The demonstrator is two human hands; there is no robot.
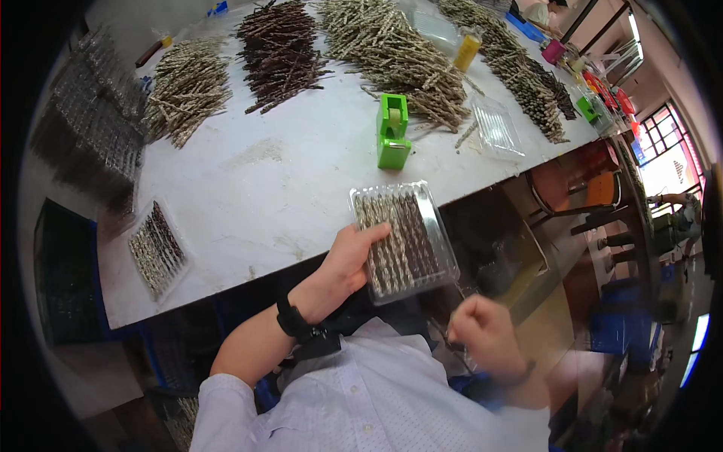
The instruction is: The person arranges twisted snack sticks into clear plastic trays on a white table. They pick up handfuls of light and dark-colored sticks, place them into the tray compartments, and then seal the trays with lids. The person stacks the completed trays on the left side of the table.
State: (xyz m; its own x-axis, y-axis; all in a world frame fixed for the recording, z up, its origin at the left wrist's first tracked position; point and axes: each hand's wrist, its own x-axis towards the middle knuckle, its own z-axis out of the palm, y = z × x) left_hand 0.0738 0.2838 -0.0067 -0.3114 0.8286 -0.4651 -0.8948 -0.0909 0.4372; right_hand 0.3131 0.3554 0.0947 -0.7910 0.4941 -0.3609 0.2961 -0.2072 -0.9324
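Observation:
My left hand (349, 260) grips a clear plastic tray (443, 256) at its left side, thumb over the top. Light and dark twisted sticks (395, 245) lie side by side in the tray, light ones to the left and dark ones to the right; a strip at its right side is bare. The tray is held up at the table's front edge, in front of my body. Apart from the tray, at its lower right, my right hand (482, 331) is curled closed and slightly blurred; whatever its fingers hold cannot be made out.
A green tape dispenser (393, 135) stands on the white table (301, 188). Behind lie heaps of light sticks (188, 87) and dark sticks (279, 53). A filled tray (158, 248) lies at left, near tall stacks of clear trays (94, 120). An unfilled tray (497, 128) sits at right.

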